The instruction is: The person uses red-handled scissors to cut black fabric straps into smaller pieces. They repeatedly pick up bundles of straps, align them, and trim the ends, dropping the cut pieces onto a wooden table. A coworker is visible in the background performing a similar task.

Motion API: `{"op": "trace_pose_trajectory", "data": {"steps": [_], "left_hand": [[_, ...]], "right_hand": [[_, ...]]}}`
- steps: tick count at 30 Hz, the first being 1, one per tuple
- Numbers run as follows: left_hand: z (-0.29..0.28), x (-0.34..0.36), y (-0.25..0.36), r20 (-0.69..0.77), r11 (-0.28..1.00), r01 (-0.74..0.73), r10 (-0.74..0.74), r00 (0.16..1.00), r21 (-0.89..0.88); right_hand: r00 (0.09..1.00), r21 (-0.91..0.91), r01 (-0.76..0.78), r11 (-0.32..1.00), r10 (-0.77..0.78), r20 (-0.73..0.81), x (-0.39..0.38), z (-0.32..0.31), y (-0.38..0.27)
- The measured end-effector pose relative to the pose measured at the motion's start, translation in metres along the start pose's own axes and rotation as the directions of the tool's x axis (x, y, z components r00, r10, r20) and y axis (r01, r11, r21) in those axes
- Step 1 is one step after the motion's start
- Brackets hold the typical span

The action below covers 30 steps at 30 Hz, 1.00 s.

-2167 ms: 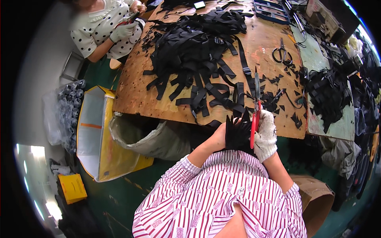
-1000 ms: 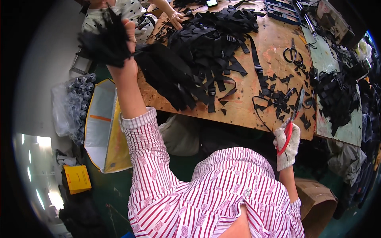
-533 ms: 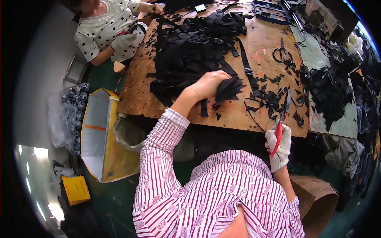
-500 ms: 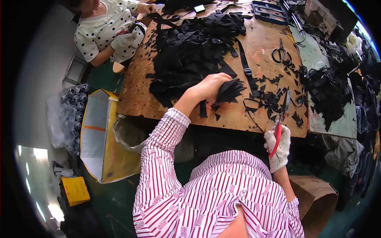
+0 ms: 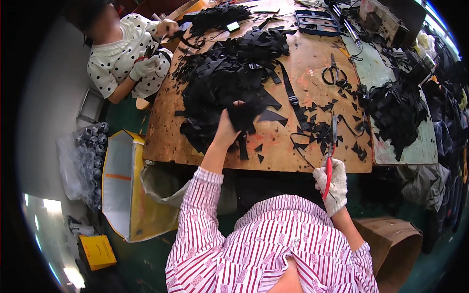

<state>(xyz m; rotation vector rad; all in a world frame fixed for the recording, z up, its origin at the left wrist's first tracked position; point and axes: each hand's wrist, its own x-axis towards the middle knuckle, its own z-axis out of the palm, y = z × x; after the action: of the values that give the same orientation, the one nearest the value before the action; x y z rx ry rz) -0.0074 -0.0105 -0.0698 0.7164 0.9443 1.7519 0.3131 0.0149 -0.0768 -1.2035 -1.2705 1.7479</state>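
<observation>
My bare left hand (image 5: pixel 226 131) is closed around a bundle of black fabric strips (image 5: pixel 248 113), at the near side of a large heap of black webbing straps (image 5: pixel 215 78) on the wooden table (image 5: pixel 205 154). The bundle is smeared by motion and hides most of the fingers. My right hand (image 5: pixel 334 188), in a white knit glove, grips red-handled scissors (image 5: pixel 329 171) at the table's front edge. Their blades point away from me, over small black triangular offcuts (image 5: pixel 320 132). A strap with a buckle (image 5: pixel 293 100) lies to the right of the heap.
A second pair of scissors (image 5: pixel 334 75) and a blue tray (image 5: pixel 317 23) lie farther back. Another black pile (image 5: pixel 398 115) covers a pale board at right. A co-worker (image 5: pixel 124 53) stands at far left. Below are a yellow bag (image 5: pixel 139 195) and a cardboard box (image 5: pixel 391 239).
My left hand has drawn left and turned, carrying the strip bundle from near the front edge toward the heap. My right hand with the scissors has shifted slightly left and nearer.
</observation>
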Motion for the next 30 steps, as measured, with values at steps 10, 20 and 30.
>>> {"op": "trace_pose_trajectory", "data": {"steps": [10,20,30], "left_hand": [[0.056,-0.058,-0.030,-0.157,0.739,-0.112,0.285,0.946,0.665],[0.060,-0.093,-0.070,0.213,0.971,-0.020,0.072,0.974,-0.237],[0.086,-0.094,-0.062,0.141,0.960,0.281,-0.278,0.950,0.001]], "right_hand": [[0.967,0.346,-0.192,0.918,0.117,0.226,0.031,0.048,-0.026],[0.986,0.091,0.166,0.982,-0.164,-0.025,0.031,0.023,-0.015],[0.950,-0.058,0.302,0.951,-0.296,0.101,0.018,0.029,-0.004]]}}
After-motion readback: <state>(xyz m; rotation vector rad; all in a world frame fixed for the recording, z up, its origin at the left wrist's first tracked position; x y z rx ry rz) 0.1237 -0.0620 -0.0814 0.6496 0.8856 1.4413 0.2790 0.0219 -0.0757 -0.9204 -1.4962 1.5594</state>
